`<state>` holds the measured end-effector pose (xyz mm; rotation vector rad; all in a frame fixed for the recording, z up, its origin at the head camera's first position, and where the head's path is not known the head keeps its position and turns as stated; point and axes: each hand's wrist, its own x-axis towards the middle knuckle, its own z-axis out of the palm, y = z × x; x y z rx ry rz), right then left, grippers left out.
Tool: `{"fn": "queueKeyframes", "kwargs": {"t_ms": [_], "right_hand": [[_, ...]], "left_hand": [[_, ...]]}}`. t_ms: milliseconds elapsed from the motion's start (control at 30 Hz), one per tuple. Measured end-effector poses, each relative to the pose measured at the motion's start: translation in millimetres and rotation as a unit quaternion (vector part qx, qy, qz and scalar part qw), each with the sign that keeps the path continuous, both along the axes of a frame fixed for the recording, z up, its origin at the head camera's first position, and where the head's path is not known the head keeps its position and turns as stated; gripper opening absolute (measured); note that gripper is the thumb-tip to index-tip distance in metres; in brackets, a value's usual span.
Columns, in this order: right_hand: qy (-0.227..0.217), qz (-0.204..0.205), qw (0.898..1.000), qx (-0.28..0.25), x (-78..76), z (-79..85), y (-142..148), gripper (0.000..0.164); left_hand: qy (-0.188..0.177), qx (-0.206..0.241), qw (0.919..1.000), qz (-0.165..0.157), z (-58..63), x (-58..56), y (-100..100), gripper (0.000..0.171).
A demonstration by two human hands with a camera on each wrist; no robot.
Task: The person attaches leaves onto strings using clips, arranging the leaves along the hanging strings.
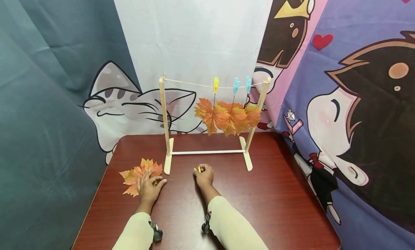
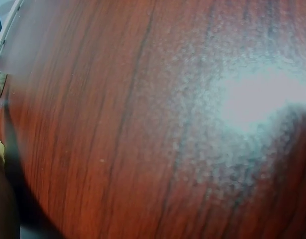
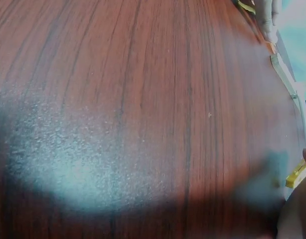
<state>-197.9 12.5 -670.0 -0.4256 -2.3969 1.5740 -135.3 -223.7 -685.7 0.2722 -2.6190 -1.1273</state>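
Note:
An orange-yellow artificial maple leaf lies at the table's left side, its thin stem pointing right. My left hand is over the leaf's right part and covers some of it; thumb and forefinger pinch it by the stem. Held in my right hand, in front of the rack's crossbar, is a small yellow clothespin. The right wrist view shows the same yellow clothespin at its right edge, partly cut off. In the left wrist view only a sliver of my left hand appears.
A wooden rack stands at the back of the brown table, with a string across its top. Three leaves hang there by their stems from one yellow clothespin and two blue clothespins. Printed curtains surround the table.

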Motion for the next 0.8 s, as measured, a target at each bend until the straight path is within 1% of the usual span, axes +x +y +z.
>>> {"fn": "queueKeyframes", "kwargs": {"t_ms": [67,167,333,433,467,600,733,800], "right_hand": [[0.016,0.010,1.000,-0.017,-0.5,-2.0,1,0.030],[0.015,0.028,0.999,-0.037,-0.2,-1.7,3,0.030],[-0.013,0.044,0.998,-0.048,2.2,1.3,5,0.029],[-0.024,0.048,0.997,-0.049,3.3,3.0,4,0.028],[-0.029,0.048,0.997,-0.057,3.1,3.8,5,0.027],[-0.018,0.049,0.995,-0.088,2.3,8.6,6,0.026],[-0.002,0.049,0.992,-0.116,-0.1,10.0,7,0.024],[-0.003,0.050,0.991,-0.127,-1.4,8.8,7,0.022]], "left_hand": [[0.000,0.005,1.0000,0.001,1.0,-0.3,0,0.024],[-0.002,0.013,0.9999,0.004,3.2,0.0,-1,0.022],[-0.005,0.019,0.9998,0.009,4.0,1.4,0,0.022],[-0.008,0.020,0.9996,0.019,3.5,3.8,0,0.024],[-0.008,0.019,0.9995,0.023,3.5,4.3,0,0.024],[0.015,0.020,0.9990,0.037,8.1,4.9,0,0.023],[0.052,0.042,0.9967,0.046,13.1,5.2,3,0.020],[0.062,0.053,0.9953,0.051,15.2,5.4,5,0.020]]}}
